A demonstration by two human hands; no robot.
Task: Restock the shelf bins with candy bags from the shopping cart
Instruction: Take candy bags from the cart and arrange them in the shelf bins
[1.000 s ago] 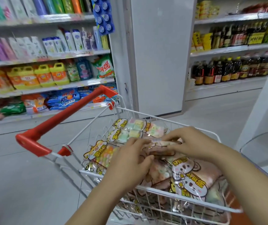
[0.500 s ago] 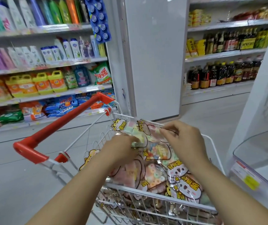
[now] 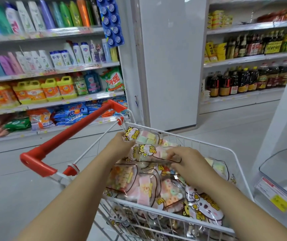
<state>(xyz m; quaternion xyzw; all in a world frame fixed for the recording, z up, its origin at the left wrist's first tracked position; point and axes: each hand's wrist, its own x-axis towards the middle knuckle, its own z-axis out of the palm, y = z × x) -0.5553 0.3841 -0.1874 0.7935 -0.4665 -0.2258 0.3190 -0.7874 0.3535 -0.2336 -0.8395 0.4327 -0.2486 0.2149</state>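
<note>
Both hands are over the shopping cart (image 3: 214,145), a white wire basket heaped with candy bags (image 3: 148,185) in clear printed film. The left hand (image 3: 120,145) grips the far-left end of a bundle (image 3: 148,141) of bags at the top of the heap, its fingertips hidden behind the film. The right hand (image 3: 189,162) pinches the bundle's near edge with curled fingers. How many bags the bundle holds is hard to tell. The clear shelf bin (image 3: 281,164) stands just right of the cart, cut off by the frame edge, its price label (image 3: 274,193) too blurred to read.
</note>
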